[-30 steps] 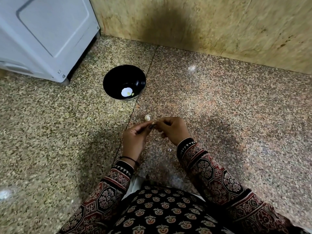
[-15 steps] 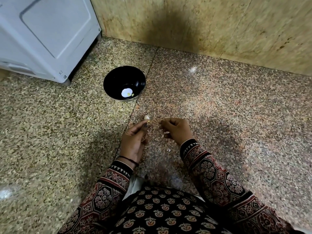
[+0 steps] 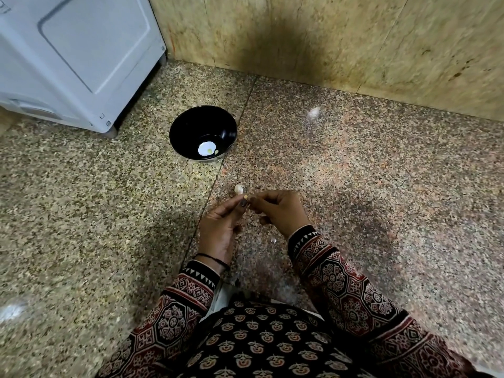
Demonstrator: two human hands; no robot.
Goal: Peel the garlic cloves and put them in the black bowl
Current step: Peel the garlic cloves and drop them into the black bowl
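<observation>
A clove (image 3: 246, 197) is being pinched at the fingertips by left hand (image 3: 221, 230) and right hand (image 3: 281, 211), both curled. Second clove (image 3: 239, 189) is lying just beyond, near bowl (image 3: 185, 124). Appliance (image 3: 81, 50) label is unreadable.

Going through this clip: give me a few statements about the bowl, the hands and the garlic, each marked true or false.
1. The black bowl stands on the floor near the white appliance. True.
2. The bowl is heaped with cloves. False: it is nearly empty, with only a small pale bit or two at the bottom.
3. The left hand and right hand pinch a small garlic piece between them. True.
4. The right hand reaches into the bowl. False: it meets the left hand, well short of the bowl.
5. A loose clove lies on the floor just beyond the hands. True.
</observation>
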